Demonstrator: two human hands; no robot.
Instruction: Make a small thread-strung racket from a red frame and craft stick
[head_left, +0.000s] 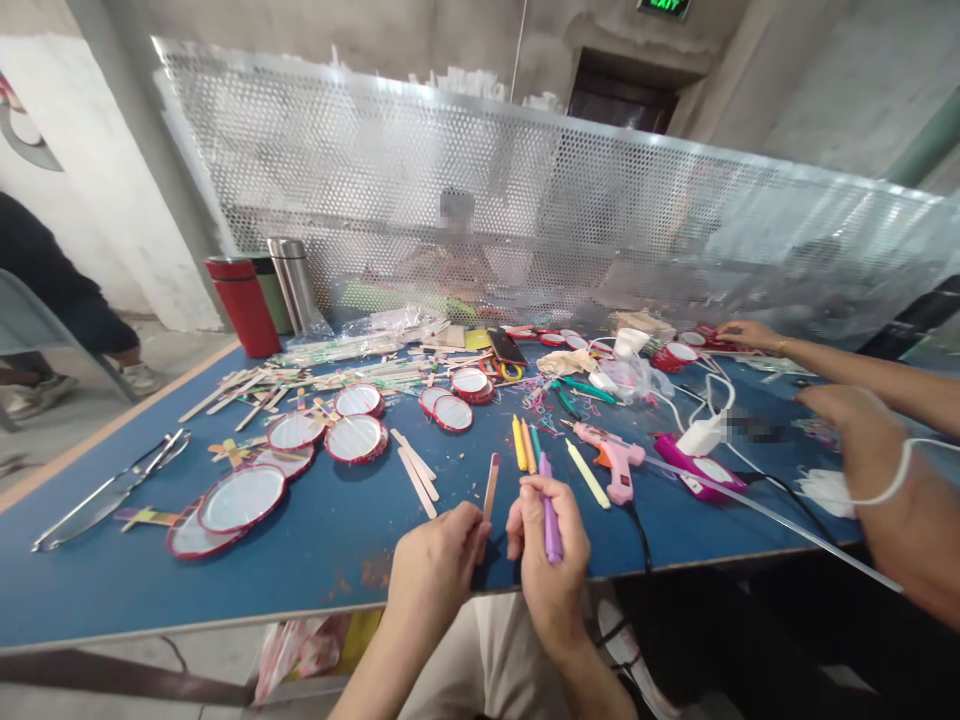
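My left hand (442,555) is closed round the lower end of a wooden craft stick (491,485), which stands nearly upright with a dark reddish tip. Just to the right, my right hand (553,545) grips a purple marker (551,515), its narrow end pointing up. Beyond the right hand lie yellow, orange and teal markers, with a pale yellow-green marker (588,474) beside them. Three plain sticks (416,475) rest on the blue table, left of the held stick.
A pink glue gun (619,460) and a magenta power strip (697,470) with cables lie at right. Another person's arms (885,380) reach in there. Red-rimmed discs (244,498), scissors-like metal tongs (112,490) and bottles (244,305) occupy the left. A perforated metal screen (525,200) stands behind.
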